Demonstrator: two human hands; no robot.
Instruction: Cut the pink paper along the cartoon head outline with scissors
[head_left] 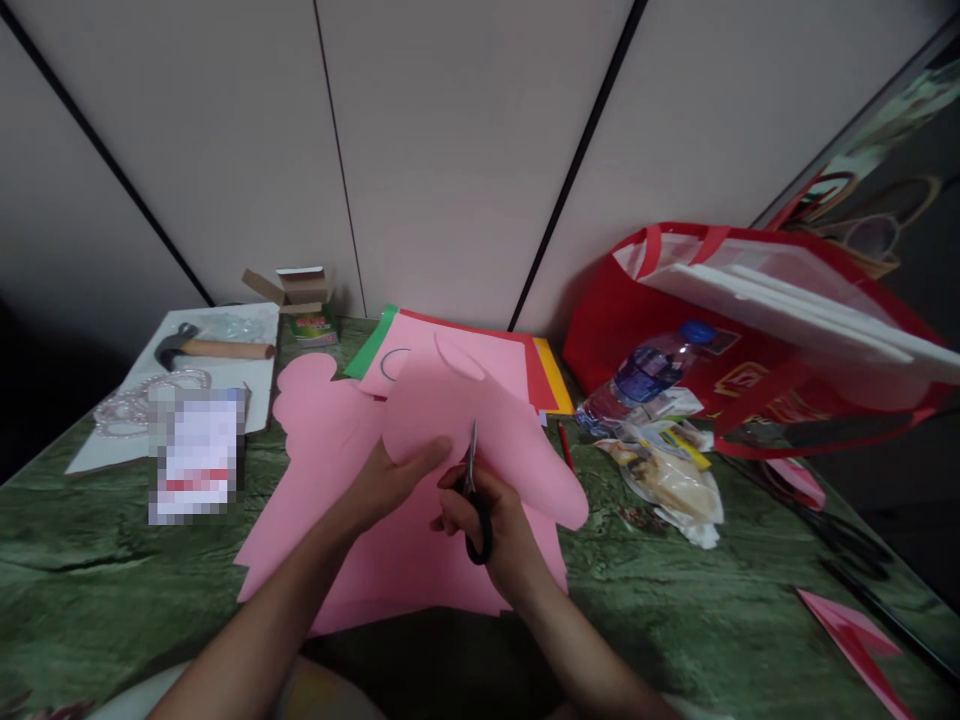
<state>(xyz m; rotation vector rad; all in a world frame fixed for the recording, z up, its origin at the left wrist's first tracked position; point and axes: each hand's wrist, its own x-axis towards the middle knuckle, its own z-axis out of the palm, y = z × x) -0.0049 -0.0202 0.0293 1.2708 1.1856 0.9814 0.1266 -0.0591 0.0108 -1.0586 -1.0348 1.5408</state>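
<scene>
A piece of pink paper with a curved outline is held up at the middle of the table. My left hand grips its near edge, the thumb lying on top and the fingers hidden behind. In my right hand is a pair of scissors with black handles, blades pointing away from me at the paper's edge. Whether the blades are fully closed is hard to make out. Under both hands lie more pink sheets, and a rounded pink shape sticks out at the left.
Coloured sheets lie against the wall. At the left are a hammer, a beaded string and a small open box. A water bottle, a red bag, a plastic packet and pink scraps are at the right.
</scene>
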